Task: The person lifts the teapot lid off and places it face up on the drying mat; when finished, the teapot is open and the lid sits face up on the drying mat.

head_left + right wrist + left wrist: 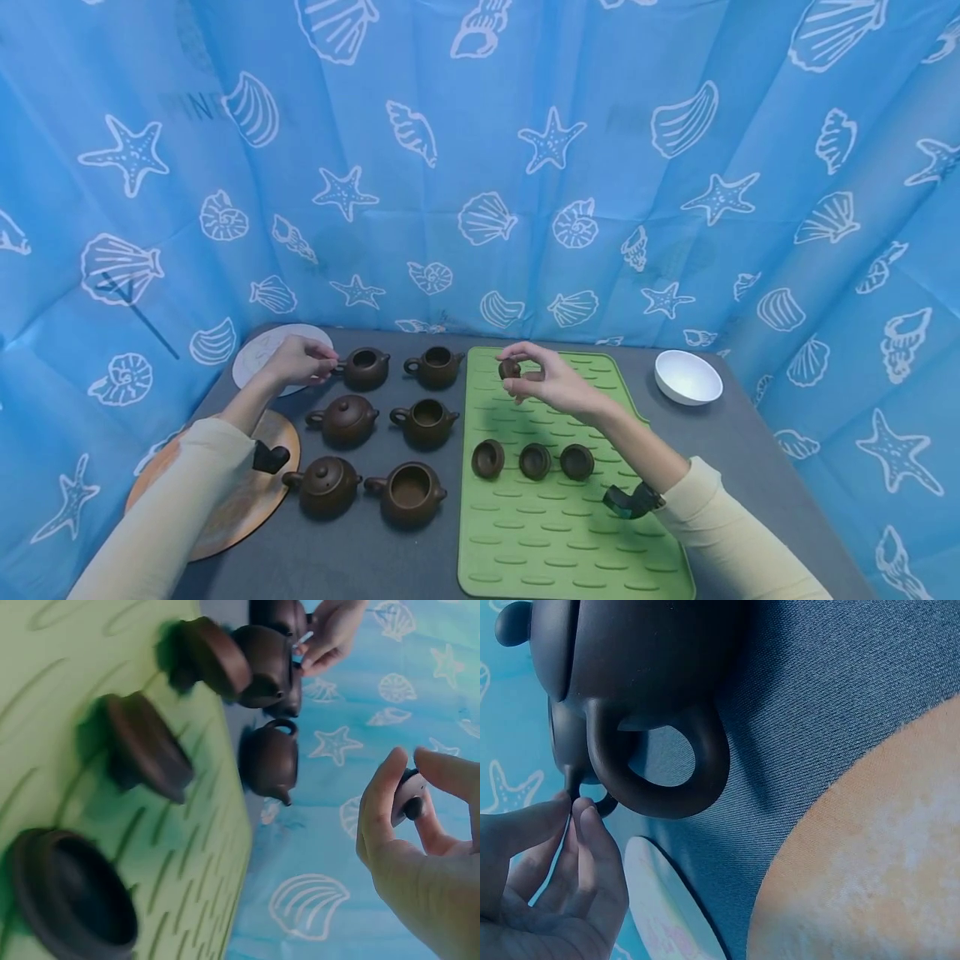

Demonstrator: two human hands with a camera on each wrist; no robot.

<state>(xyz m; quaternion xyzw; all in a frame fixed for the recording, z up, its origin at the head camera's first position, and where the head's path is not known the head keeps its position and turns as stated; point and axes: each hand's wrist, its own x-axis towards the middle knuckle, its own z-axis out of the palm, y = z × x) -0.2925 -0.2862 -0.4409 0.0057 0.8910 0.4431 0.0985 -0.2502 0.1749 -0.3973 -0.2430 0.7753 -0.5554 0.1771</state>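
In the head view my left hand (298, 362) is at the back left, with thumb and fingertips pinching the handle of a dark brown, lidless teapot (366, 369). The left wrist view shows the fingertips on that handle (607, 804), partly behind a nearer teapot (652, 660). Above the far part of the green mat (517, 525), my right hand (551, 383) holds a small brown teapot lid (509, 369) between thumb and fingers. The lid's round knob (413, 808) shows in the right wrist view. Three more lids (535, 461) lie knob-down in a row on the mat.
Three other lidless teapots (435, 367) form a column beside the mat. Two lidded teapots (345, 421) stand left of them. A round orange-brown mat (217, 525) and a pale round mat (258, 350) lie at left. A white bowl (687, 377) sits back right, before the blue curtain (465, 275).
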